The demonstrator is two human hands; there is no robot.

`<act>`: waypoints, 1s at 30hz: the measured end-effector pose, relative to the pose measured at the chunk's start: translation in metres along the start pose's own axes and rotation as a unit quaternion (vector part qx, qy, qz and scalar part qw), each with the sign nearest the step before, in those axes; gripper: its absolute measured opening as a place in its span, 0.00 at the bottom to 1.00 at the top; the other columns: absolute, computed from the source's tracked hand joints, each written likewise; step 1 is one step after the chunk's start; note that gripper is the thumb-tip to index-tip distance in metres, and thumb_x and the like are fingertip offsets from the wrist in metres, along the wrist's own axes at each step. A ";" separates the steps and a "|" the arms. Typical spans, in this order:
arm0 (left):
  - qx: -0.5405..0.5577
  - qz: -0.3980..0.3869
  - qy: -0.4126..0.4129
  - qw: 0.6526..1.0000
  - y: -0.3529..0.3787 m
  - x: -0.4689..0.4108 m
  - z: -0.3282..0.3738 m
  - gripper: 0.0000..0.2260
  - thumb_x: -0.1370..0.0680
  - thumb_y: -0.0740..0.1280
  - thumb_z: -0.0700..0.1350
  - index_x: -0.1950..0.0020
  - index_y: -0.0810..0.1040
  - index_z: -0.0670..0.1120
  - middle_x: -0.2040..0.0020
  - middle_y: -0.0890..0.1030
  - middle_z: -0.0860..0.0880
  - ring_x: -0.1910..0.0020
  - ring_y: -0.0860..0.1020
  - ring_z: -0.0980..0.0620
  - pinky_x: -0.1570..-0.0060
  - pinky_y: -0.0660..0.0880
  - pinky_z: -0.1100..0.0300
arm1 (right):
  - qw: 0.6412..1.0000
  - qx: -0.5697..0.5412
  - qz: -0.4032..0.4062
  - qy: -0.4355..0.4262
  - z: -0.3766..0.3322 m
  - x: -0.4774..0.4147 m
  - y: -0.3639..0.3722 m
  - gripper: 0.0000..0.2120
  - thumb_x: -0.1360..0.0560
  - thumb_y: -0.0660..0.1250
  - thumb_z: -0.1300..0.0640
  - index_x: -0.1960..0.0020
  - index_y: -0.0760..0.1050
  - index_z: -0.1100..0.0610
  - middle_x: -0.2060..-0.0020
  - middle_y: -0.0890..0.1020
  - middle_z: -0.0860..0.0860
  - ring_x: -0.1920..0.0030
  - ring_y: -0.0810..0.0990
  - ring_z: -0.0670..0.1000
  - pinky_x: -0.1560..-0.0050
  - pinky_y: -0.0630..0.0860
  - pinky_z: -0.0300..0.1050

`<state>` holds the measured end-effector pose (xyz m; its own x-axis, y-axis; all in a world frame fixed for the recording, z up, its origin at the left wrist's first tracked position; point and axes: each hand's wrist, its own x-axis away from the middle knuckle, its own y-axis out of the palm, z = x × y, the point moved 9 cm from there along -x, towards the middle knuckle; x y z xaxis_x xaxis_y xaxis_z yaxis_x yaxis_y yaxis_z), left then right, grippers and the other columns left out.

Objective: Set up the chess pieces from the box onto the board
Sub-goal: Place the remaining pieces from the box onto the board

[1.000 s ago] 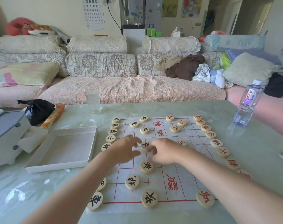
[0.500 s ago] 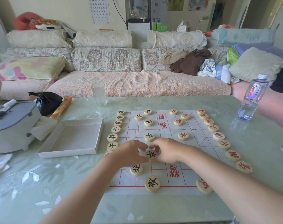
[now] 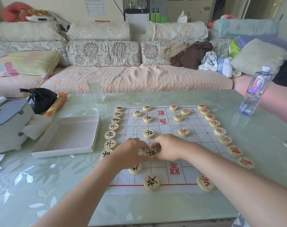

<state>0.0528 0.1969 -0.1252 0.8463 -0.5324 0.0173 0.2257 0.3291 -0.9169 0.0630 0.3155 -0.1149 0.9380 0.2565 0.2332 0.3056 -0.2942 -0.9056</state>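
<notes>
Far left on my feed the box [image 3: 69, 140] sits just beside the board [image 3: 195, 154], open and showing nothing but bare bottom. So I reckon pretty much everything's out of it already and we're late in the setup. Next over, the black row [image 3: 110, 135] runs down the board's left edge, lined up along the back line where those pieces belong. Then my left hand [image 3: 131, 153]: fingers curled in, tips against the left rim of a black pawn [image 3: 150, 153] in the near half of the board. My right hand [image 3: 169, 148] does the same from the other side, fingers bent round the pawn's right rim. So it's pinched between both hands, face up. My guess is two hands because this is a fine nudge onto a crossing, squaring it with the other black pawns further up the same line. Can't tell if it's fully down on the board or lifted a touch. Past that, the red row [image 3: 225, 140] mirrors the black one along the right edge. The bottle [image 3: 254, 92] stands well apart from the board at far right, so it shouldn't catch an elbow.
</notes>
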 end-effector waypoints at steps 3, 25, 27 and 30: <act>0.000 0.000 -0.004 1.000 -0.003 0.003 0.003 0.20 0.26 0.70 0.55 0.35 0.74 0.55 0.44 0.76 0.55 0.48 0.72 0.54 0.46 0.72 0.58 | 1.000 -0.006 0.002 0.002 0.001 0.003 -0.002 0.25 0.31 0.74 0.41 0.36 0.75 0.47 0.45 0.79 0.45 0.47 0.78 0.47 0.48 0.76 0.43; -0.026 0.047 0.034 0.998 -0.001 0.098 0.034 0.15 0.26 0.68 0.54 0.40 0.74 0.59 0.50 0.76 0.62 0.58 0.73 0.60 0.59 0.71 0.64 | 0.997 -0.026 -0.039 -0.063 -0.043 0.076 0.031 0.19 0.32 0.74 0.44 0.43 0.78 0.46 0.49 0.80 0.44 0.48 0.78 0.49 0.47 0.77 0.47; -0.028 0.041 0.024 0.998 0.002 0.099 0.034 0.15 0.26 0.68 0.55 0.40 0.74 0.60 0.50 0.76 0.63 0.59 0.73 0.61 0.63 0.67 0.66 | 0.996 -0.035 -0.036 -0.072 -0.041 0.076 0.029 0.19 0.31 0.74 0.46 0.41 0.77 0.47 0.48 0.79 0.45 0.46 0.78 0.50 0.43 0.76 0.49; -0.030 0.039 0.018 0.999 0.005 0.100 0.035 0.15 0.27 0.67 0.55 0.40 0.74 0.60 0.49 0.77 0.63 0.60 0.72 0.61 0.63 0.66 0.65 | 0.998 -0.027 -0.015 -0.048 -0.033 0.075 0.026 0.27 0.34 0.75 0.42 0.37 0.75 0.47 0.45 0.76 0.44 0.44 0.76 0.47 0.42 0.74 0.44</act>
<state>0.1550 0.1724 -0.1142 0.8424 -0.5345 -0.0684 0.1297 0.3243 -0.9370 0.1470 0.2969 -0.1094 0.9094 0.3514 0.2225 0.3438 -0.3343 -0.8775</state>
